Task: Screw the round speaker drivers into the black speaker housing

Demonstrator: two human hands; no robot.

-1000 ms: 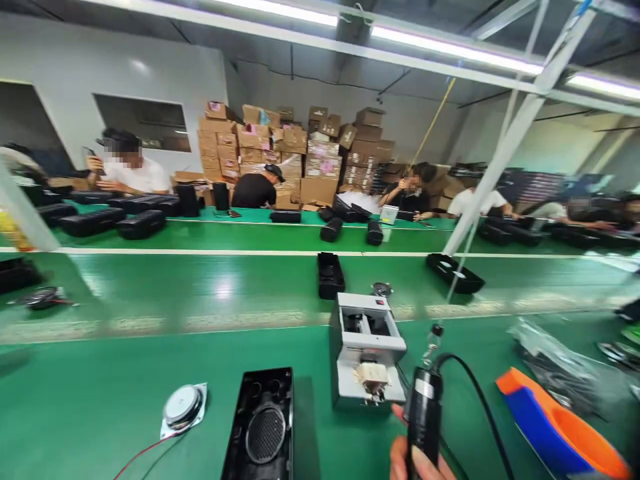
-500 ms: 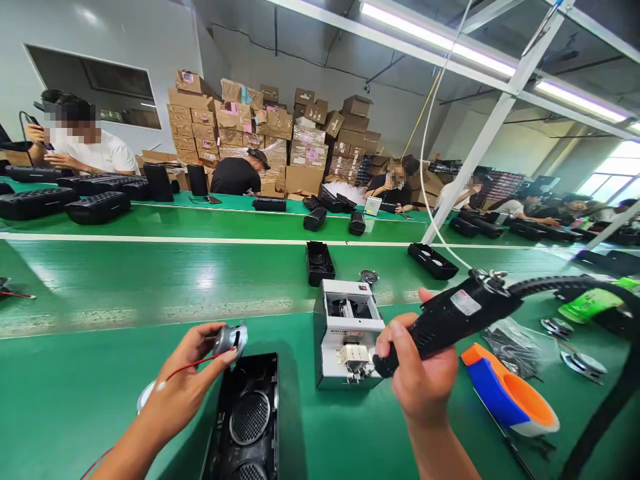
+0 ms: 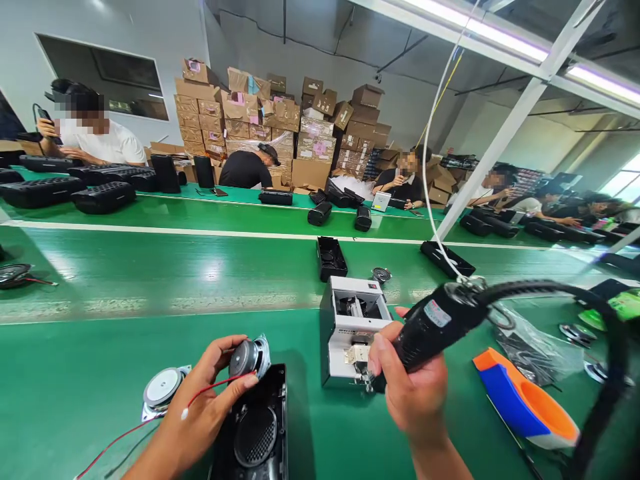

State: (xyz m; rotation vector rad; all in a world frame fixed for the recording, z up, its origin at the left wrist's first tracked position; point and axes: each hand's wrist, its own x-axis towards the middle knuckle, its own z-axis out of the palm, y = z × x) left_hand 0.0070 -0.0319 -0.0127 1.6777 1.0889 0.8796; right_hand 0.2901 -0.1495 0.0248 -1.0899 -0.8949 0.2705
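Observation:
My left hand (image 3: 197,410) is closed around the rim of a small round speaker driver (image 3: 245,359), its red wire running back over the fingers. It is held just above the upper end of an open black speaker housing (image 3: 256,437), which has round mesh grilles inside. My right hand (image 3: 417,397) grips a black electric screwdriver (image 3: 423,330), hung from a white cord. The tool slants down to the left, its lower end by the front of a white screw feeder (image 3: 331,357). Fingers hide part of that end, so I cannot tell whether it touches the feeder.
Another speaker driver (image 3: 163,387) lies left of my left hand. At right are an orange and blue tape roll (image 3: 523,400) and a clear bag (image 3: 533,347) of dark parts. Beyond the feeder stands another black housing (image 3: 331,259). A thick black cable (image 3: 607,373) loops at right.
My view has shifted and tilted slightly. The screwdriver has moved left and down, closer to the feeder's front. My left hand, still holding the speaker driver, has moved slightly right and lower over the housing.

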